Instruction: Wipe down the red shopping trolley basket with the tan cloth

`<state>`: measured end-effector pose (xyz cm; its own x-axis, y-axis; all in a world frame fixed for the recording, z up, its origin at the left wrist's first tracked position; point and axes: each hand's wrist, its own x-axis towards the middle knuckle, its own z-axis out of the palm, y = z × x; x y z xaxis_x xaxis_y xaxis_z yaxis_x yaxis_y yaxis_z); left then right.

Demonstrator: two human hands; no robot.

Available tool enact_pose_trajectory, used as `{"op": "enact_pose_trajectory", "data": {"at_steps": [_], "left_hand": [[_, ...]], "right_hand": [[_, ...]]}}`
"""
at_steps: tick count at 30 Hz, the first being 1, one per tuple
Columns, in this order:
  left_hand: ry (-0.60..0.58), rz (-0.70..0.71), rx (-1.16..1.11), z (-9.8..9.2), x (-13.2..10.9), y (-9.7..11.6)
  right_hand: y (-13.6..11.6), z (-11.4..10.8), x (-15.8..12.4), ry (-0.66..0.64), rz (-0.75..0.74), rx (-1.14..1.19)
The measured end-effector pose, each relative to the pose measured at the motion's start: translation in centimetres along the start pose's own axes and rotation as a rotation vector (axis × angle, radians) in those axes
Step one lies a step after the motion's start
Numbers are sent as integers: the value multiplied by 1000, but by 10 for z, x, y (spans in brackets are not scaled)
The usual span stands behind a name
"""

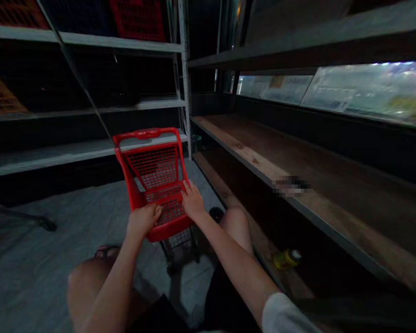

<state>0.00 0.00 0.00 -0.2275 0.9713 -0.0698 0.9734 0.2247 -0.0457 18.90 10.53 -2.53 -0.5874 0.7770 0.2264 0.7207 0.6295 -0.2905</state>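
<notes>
Red latticed cart [168, 196] | left fingers [157, 212] clamped on rim [169, 230] | right fingers [191, 188] apart, touching it

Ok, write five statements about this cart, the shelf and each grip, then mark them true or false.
1. The cart is red. True.
2. The yellow container is lower than the middle wooden shelf. True.
3. The left grip is on the middle wooden shelf. False: the left grip is on the cart.
4. The right grip touches the cart. True.
5. The handlebar is at the cart's near end. False: the handlebar is at the far end.
</notes>
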Motion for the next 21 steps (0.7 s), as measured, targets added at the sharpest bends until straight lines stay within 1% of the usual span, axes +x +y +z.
{"op": "enact_pose_trajectory", "data": {"at_steps": [3, 5, 7, 9, 10, 12, 15, 17, 21], "left_hand": [[43, -9, -11, -1, -8, 4], [86, -32, -43, -1, -15, 5], [131, -83, -96, 1, -19, 6], [150, -138, -134, 1, -19, 6], [149, -140, -133, 2, -17, 6], [128, -88, -96, 1, -10, 6], [92, -39, -41, -2, -3, 7], [79, -72, -30, -2, -7, 11], [65, -158, -36, 2, -31, 23]], "right_hand": [[-2, 6, -12, 4, -9, 19], [0, 8, -20, 36, -34, 35], [3, 8, -26, 74, -70, 50], [6, 7, -25, 78, -93, 53], [8, 6, -22, 69, -95, 48], [8, 6, -14, 45, -79, 34], [3, 8, -6, 23, -35, 27], [-4, 10, -12, 23, -20, 25], [-13, 14, -39, 52, -19, 26]]}}
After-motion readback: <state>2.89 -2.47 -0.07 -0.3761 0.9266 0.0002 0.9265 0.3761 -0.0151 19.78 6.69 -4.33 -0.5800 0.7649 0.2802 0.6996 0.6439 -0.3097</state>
